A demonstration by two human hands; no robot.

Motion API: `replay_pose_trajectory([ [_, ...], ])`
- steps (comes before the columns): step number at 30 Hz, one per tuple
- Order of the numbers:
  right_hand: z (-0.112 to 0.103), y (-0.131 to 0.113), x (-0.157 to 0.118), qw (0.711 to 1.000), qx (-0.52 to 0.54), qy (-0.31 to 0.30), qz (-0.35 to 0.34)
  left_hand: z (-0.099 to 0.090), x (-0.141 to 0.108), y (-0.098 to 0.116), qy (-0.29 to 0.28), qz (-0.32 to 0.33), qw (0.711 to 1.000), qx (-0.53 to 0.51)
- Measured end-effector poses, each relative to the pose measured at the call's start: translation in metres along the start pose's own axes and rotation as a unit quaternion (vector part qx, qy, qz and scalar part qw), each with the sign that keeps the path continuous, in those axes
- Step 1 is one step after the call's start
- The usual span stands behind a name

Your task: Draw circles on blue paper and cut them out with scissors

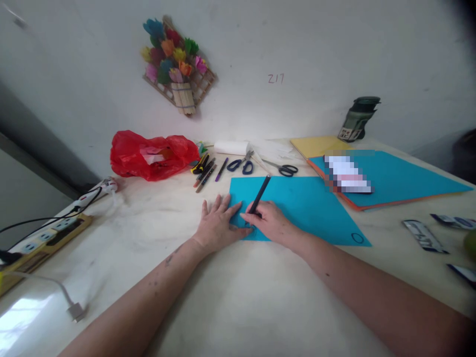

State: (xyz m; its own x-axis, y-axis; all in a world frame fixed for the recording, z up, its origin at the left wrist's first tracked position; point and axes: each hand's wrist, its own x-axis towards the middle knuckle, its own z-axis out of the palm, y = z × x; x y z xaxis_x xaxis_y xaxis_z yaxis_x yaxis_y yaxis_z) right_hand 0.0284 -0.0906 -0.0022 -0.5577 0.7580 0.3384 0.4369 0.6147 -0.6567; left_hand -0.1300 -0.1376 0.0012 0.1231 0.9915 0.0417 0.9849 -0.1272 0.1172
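A sheet of blue paper [308,208] lies flat on the table, with a small black circle drawn near its lower right corner. My left hand [219,223] rests spread over the paper's left edge, its fingers partly on the table. A black pen [261,193] is gripped in my right hand [273,222], slanting up to the right. Its tip is down at the paper near the lower left corner, close to my left thumb. A dark curved line shows there, partly hidden by my fingers.
Behind the paper lie two pairs of scissors [247,166], several markers [206,177] and a red plastic bag [152,158]. A stack of coloured paper [405,183] with a blurred-out phone-like object is at right, near a green bottle [359,119]. A power strip [44,240] stands left.
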Motion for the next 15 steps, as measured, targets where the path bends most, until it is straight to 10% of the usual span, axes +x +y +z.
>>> replay_pose_trajectory([
  [15, -0.0033, 0.0007, -0.0024, 0.999, 0.030, -0.007, 0.021, -0.0001, 0.0006, -0.0012, -0.004, 0.000, 1.000, -0.002],
])
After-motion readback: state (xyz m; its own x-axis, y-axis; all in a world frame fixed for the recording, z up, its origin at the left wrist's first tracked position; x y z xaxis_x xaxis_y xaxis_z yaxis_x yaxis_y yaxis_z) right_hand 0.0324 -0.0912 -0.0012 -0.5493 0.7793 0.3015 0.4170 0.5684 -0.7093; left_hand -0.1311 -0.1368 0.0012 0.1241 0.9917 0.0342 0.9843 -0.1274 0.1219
